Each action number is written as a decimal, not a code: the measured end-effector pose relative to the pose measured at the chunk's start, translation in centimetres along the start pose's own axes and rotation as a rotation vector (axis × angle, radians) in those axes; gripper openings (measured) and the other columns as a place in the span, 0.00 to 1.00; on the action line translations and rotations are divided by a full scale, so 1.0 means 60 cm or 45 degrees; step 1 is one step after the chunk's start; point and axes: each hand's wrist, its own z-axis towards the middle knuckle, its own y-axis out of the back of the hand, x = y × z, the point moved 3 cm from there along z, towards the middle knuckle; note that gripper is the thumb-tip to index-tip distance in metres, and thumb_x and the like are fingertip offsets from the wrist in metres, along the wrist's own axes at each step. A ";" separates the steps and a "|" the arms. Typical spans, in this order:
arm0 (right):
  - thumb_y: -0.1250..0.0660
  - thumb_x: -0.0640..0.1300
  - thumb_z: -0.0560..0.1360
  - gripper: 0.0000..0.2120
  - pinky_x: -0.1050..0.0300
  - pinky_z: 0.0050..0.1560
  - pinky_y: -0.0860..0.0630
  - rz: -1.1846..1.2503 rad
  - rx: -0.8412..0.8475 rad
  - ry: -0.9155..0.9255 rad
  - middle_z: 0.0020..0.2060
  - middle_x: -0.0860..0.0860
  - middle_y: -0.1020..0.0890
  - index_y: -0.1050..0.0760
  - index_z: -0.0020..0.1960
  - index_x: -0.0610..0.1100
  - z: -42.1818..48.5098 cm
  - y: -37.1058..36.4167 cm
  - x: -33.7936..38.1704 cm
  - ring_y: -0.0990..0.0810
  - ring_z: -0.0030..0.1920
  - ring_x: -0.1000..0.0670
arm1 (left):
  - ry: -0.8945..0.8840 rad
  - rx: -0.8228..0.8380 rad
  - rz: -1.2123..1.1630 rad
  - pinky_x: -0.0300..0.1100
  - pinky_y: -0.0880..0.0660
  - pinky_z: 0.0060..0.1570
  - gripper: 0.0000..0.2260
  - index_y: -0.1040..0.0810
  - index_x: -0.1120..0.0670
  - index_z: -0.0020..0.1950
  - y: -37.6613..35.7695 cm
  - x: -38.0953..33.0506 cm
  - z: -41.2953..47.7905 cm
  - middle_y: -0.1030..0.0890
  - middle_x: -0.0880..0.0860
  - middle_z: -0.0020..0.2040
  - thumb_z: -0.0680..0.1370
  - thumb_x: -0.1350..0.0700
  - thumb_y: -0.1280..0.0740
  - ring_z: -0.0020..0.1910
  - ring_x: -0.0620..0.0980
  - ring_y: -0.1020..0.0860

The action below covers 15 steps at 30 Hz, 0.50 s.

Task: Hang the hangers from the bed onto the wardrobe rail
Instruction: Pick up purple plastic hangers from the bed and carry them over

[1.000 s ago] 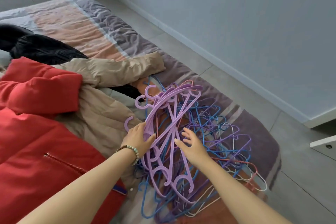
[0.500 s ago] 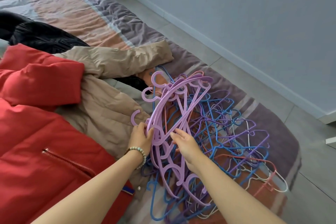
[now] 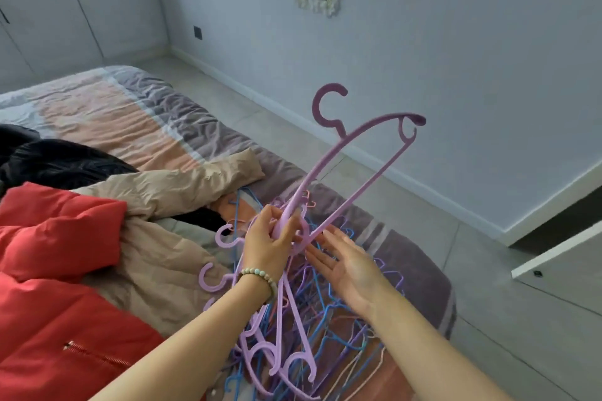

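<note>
Head view, biggest first. I see the bed [image 3: 136, 114] running from left centre to lower right, in a striped pink, grey and purple cover. Pale wall [image 3: 423, 42] fills the upper right, tiled floor [image 3: 488, 303] below it.

Red jacket [image 3: 58, 286] takes the lower left. Beige coat [image 3: 163, 192] lies beside it, sleeve reaching toward frame centre. Black garment [image 3: 55, 163] is at the left edge, behind both.

Hanger pile [image 3: 325, 329] sits on the bed's lower-centre corner: purple plastic ones on top, thin blue, purple and pink wire ones under, all tangled. The coat's edge touches the pile's left side, and a few purple hooks stick out over it.

Purple hanger [image 3: 313, 177] is held up above the pile. Long axis runs from frame centre up to the upper right. Near shoulder end is low at centre, far end high at right. Hook points up, opening to the right. I can't tell if the low end is caught in the pile.

White furniture edge [image 3: 560, 257] is at the right, well apart from the bed.

Left hand [image 3: 270, 244]: fingers wrapped round the hanger's low end. Right hand [image 3: 348, 267]: palm up, fingers straight, grasping nothing, tips just beside the hanger's lower bar; contact unclear. Bead bracelet [image 3: 260, 273] is on the left wrist.
</note>
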 end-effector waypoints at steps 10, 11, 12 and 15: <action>0.36 0.49 0.77 0.13 0.67 0.45 0.27 -0.748 -0.613 0.873 0.53 0.50 0.23 0.30 0.59 0.48 -0.355 0.042 0.422 0.22 0.51 0.52 | -0.304 0.505 -0.032 0.47 0.18 0.36 0.15 0.27 0.60 0.42 -0.240 -0.429 -0.104 0.16 0.54 0.36 0.73 0.49 0.32 0.33 0.53 0.17; 0.36 0.51 0.77 0.12 0.66 0.47 0.26 -0.783 -0.636 0.933 0.53 0.51 0.22 0.29 0.59 0.49 -0.398 0.045 0.456 0.22 0.53 0.52 | -0.329 0.559 -0.019 0.46 0.18 0.35 0.15 0.27 0.60 0.42 -0.262 -0.466 -0.125 0.16 0.54 0.36 0.73 0.48 0.32 0.33 0.53 0.17; 0.37 0.52 0.77 0.13 0.64 0.50 0.25 -0.805 -0.657 0.972 0.53 0.52 0.22 0.28 0.59 0.50 -0.440 0.048 0.488 0.22 0.54 0.52 | -0.354 0.611 -0.015 0.45 0.19 0.35 0.15 0.27 0.59 0.42 -0.282 -0.501 -0.149 0.16 0.54 0.36 0.73 0.48 0.32 0.33 0.53 0.17; 0.38 0.56 0.76 0.17 0.63 0.51 0.25 -0.833 -0.690 1.040 0.51 0.53 0.18 0.27 0.61 0.50 -0.562 0.056 0.571 0.20 0.53 0.54 | -0.422 0.811 -0.067 0.41 0.22 0.32 0.13 0.27 0.57 0.39 -0.345 -0.598 -0.224 0.16 0.54 0.35 0.74 0.49 0.32 0.32 0.51 0.17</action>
